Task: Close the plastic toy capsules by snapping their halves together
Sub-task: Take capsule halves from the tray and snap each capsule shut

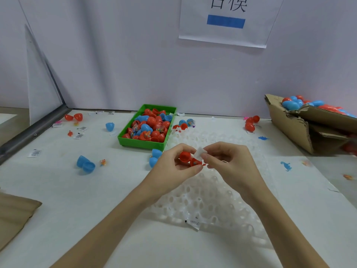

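Observation:
My left hand (176,164) holds an open red capsule (186,157) above the middle of the table, its two hinged halves side by side. One half (195,162) has something small and coloured inside. My right hand (227,159) pinches a small white paper slip (200,152) just above the capsule's halves. A green tray (143,145) behind my hands is full of open red and blue capsules. An open blue capsule (86,164) lies at the left, and another blue one (155,157) sits just left of my left hand.
A white plastic egg-cell tray (202,200) lies under my forearms. A torn cardboard box (289,122) with closed capsules stands at the right. Loose red capsules (251,123), paper slips (34,152) and small toy dinosaurs (286,165) are scattered about. Brown cardboard (13,215) lies at the left edge.

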A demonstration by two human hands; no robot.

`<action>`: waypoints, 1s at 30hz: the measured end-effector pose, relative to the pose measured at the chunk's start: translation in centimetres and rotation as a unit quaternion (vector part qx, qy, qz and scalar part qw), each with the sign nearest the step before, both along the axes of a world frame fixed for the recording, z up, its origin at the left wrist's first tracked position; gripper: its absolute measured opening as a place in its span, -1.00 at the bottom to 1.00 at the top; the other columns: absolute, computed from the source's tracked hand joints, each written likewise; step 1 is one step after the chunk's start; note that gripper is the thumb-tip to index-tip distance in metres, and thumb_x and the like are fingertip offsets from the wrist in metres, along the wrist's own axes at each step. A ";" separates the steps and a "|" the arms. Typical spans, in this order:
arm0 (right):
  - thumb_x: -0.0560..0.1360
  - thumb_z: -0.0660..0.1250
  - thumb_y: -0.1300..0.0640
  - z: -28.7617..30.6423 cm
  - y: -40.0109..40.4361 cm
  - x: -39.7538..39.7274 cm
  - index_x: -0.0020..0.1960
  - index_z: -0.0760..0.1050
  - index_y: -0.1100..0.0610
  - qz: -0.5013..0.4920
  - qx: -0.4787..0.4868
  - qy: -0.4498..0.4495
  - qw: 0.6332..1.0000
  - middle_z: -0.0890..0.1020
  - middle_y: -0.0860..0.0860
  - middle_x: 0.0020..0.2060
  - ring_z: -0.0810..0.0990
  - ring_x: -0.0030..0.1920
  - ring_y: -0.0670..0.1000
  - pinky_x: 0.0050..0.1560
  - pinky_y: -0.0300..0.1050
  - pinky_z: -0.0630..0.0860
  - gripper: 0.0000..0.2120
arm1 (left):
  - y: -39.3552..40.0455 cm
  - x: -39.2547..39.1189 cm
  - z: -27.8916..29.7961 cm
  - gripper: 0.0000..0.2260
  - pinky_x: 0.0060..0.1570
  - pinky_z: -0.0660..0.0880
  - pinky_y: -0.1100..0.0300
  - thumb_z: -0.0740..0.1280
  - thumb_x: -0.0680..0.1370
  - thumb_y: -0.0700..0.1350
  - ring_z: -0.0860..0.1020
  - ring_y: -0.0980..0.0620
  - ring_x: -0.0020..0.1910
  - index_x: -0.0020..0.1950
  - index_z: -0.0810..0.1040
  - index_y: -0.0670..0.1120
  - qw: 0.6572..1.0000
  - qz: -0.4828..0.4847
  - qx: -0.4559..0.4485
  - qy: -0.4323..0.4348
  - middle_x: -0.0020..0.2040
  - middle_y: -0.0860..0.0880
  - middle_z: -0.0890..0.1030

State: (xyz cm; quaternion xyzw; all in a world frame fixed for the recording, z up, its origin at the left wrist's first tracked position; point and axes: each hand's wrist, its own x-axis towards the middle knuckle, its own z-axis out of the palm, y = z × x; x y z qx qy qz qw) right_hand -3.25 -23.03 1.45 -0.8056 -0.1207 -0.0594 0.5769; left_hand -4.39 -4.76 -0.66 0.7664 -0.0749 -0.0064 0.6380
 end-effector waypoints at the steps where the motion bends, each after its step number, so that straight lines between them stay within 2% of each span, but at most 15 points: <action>1: 0.53 0.50 0.21 -0.1 0.1 0.0 -0.07 0.72 0.05 -0.004 -0.034 -0.022 0.999 0.74 -0.09 -0.22 0.71 -0.18 -0.08 -0.15 -0.24 0.62 -0.92 | 0.0 0.0 0.0 -0.75 0.20 0.64 -0.03 0.57 0.51 -0.15 0.71 -0.06 0.05 0.10 0.63 0.08 1.000 0.000 0.000 -0.001 0.03 -0.15 0.68; 4: 0.53 0.49 0.21 -0.4 0.4 0.0 -0.08 0.70 0.01 -0.023 -0.088 -0.080 0.993 0.73 -0.13 -0.20 0.70 -0.14 -0.10 -0.09 -0.14 0.64 -0.90 | 0.0 0.1 0.0 -0.75 0.20 0.64 -0.01 0.57 0.51 -0.18 0.71 -0.05 0.04 0.12 0.64 0.04 1.000 -0.010 -0.004 -0.001 0.03 -0.16 0.69; 6: 0.53 0.49 0.19 -0.4 0.5 -0.1 -0.08 0.70 -0.01 -0.027 -0.107 -0.108 0.988 0.71 -0.14 -0.17 0.68 -0.12 -0.10 -0.08 -0.18 0.61 -0.89 | 0.0 0.1 0.0 -0.74 0.19 0.64 0.02 0.56 0.51 -0.19 0.72 -0.04 0.03 0.12 0.64 0.04 1.000 -0.013 -0.002 0.002 0.01 -0.13 0.70; 8: 0.52 0.51 0.17 -0.4 0.6 -0.2 -0.09 0.71 -0.04 -0.016 -0.129 -0.115 0.985 0.68 -0.14 -0.16 0.66 -0.10 -0.12 -0.11 -0.25 0.58 -0.89 | 0.1 0.1 0.0 -0.72 0.17 0.65 0.07 0.57 0.50 -0.22 0.73 -0.03 0.01 0.12 0.64 0.05 1.000 -0.015 -0.003 0.009 -0.01 -0.10 0.71; 12: 0.53 0.49 0.19 -0.3 0.5 0.0 -0.09 0.72 -0.04 0.011 -0.185 -0.123 0.975 0.64 -0.15 -0.13 0.63 -0.10 -0.14 -0.08 -0.25 0.56 -0.87 | 0.2 0.1 -0.2 -0.69 0.11 0.65 0.17 0.57 0.48 -0.29 0.74 0.00 0.00 0.10 0.65 0.03 0.999 -0.019 -0.023 0.022 0.00 -0.09 0.71; 17: 0.62 0.36 0.22 -0.3 0.3 0.0 0.00 0.69 -0.06 0.021 -0.255 -0.117 0.959 0.64 -0.10 -0.08 0.61 -0.08 -0.11 -0.01 -0.17 0.58 -0.80 | 0.3 0.2 -0.1 -0.70 0.16 0.64 0.15 0.55 0.50 -0.29 0.73 0.00 0.04 0.14 0.65 0.03 0.999 -0.036 -0.020 0.013 0.05 -0.09 0.72; 20: 0.66 0.27 0.22 -0.2 0.0 -0.2 0.10 0.66 -0.10 0.052 -0.248 -0.088 0.963 0.61 -0.11 -0.02 0.61 -0.06 -0.16 -0.02 -0.28 0.55 -0.73 | 0.4 0.1 0.0 -0.71 0.16 0.62 0.19 0.51 0.53 -0.30 0.72 -0.01 0.04 0.19 0.64 -0.02 0.999 -0.043 -0.033 0.002 0.05 -0.13 0.71; 23: 0.66 0.28 0.17 0.0 -0.3 -0.2 0.18 0.66 -0.12 0.070 -0.236 -0.073 0.966 0.58 -0.15 0.03 0.60 -0.06 -0.22 -0.05 -0.38 0.51 -0.73 | 0.6 0.1 0.2 -0.66 0.12 0.62 0.22 0.46 0.57 -0.32 0.72 -0.08 0.04 0.30 0.61 -0.04 0.997 -0.048 -0.056 0.000 0.10 -0.21 0.68; 27: 0.58 0.44 0.16 0.2 0.2 -0.3 0.07 0.73 -0.05 0.016 -0.182 -0.125 0.975 0.60 -0.11 0.00 0.61 -0.03 -0.14 -0.04 -0.28 0.58 -0.84 | 0.8 0.2 0.4 -0.63 0.05 0.59 0.27 0.39 0.62 -0.32 0.72 -0.03 -0.02 0.39 0.58 -0.05 0.996 -0.060 -0.072 -0.013 0.11 -0.23 0.67; 30: 0.51 0.51 0.11 0.2 0.3 -0.3 0.01 0.76 -0.04 -0.004 -0.118 -0.100 0.988 0.64 -0.10 -0.04 0.64 -0.05 -0.10 -0.04 -0.21 0.61 -0.88 | 0.7 0.2 0.5 -0.67 0.07 0.59 0.23 0.38 0.64 -0.26 0.70 -0.02 -0.04 0.39 0.60 -0.05 0.994 -0.052 -0.090 -0.034 0.09 -0.23 0.66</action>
